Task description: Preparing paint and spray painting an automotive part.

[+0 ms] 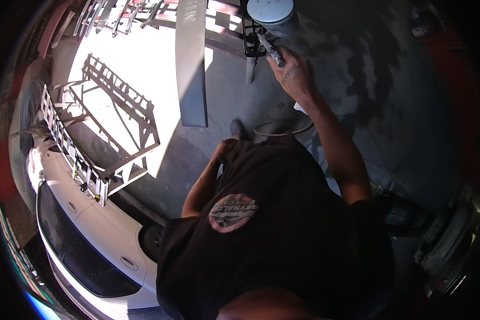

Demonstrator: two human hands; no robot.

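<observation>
My right hand [296, 77] reaches forward, its fingers wrapped round a silver spray gun [272, 50]. A pale round cup [272, 13] with a lid sits at the front of the gun. Just left of the cup is a narrow black frame [253, 45]. A pale hose [285, 132] loops beneath my right forearm. Low at my left side, against my dark shirt, my left hand [226, 149] looks closed; the shirt partly covers it, and I cannot make out what it holds, if anything.
A long grey panel [193, 80] stretches ahead, half in sunlight. Metal rack frames [120, 101] stand to the left, beside a white car [101, 224]. My shoe [237, 128] shows on the grey floor. Dark equipment [408, 216] lies at the right, hard to make out.
</observation>
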